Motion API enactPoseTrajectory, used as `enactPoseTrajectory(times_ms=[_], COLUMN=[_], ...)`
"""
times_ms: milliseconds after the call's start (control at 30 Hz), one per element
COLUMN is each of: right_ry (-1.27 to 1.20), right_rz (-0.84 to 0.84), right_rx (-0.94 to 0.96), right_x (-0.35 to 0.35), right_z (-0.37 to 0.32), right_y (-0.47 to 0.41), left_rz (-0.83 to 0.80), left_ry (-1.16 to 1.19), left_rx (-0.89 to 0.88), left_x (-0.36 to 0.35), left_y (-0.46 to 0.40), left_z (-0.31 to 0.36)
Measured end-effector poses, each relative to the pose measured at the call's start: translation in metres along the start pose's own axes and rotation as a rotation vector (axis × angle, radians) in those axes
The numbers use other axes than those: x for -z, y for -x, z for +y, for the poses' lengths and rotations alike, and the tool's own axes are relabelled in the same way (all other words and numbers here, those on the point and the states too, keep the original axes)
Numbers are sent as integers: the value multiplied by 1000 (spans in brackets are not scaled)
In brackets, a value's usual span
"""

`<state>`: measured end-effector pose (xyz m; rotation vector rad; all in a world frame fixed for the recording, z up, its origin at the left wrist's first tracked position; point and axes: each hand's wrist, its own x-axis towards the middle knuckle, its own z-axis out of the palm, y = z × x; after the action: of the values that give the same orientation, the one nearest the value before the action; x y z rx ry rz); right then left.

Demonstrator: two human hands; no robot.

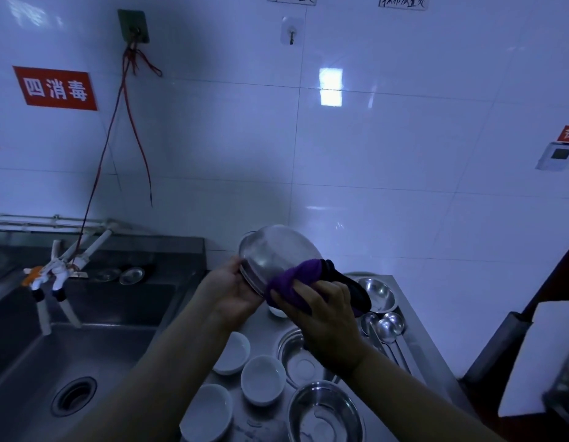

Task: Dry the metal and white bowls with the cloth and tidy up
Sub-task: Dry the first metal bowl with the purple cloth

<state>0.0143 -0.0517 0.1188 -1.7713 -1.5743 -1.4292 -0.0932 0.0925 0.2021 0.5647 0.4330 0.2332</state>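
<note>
Head view: the left hand (235, 290) grips the rim of a metal bowl (275, 255), held tilted above the counter (413, 330), while the right hand (324, 317) clutches a purple cloth (295, 282) against its underside. Both forearms reach forward. White bowls (262, 379) sit below, beside the sink (85, 346).

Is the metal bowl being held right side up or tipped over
Tipped. The metal bowl is held on its side, its rounded outside facing the camera, rim in the left hand, while the right hand presses the purple cloth on it.
</note>
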Motion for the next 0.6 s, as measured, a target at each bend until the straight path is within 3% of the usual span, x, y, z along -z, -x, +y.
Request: enactPoseTrajectory(times_ms=[267,600], right_ry=[5,-92], right_rz=[85,114], right_rx=[-166,-150], right_x=[-1,1], right_z=[1,-1], right_y=[4,-5], left_rz=[22,-7], left_ry=[97,190], left_rx=[-59,2], left_x=[-1,7], left_y=[-5,-7], left_z=[4,-7])
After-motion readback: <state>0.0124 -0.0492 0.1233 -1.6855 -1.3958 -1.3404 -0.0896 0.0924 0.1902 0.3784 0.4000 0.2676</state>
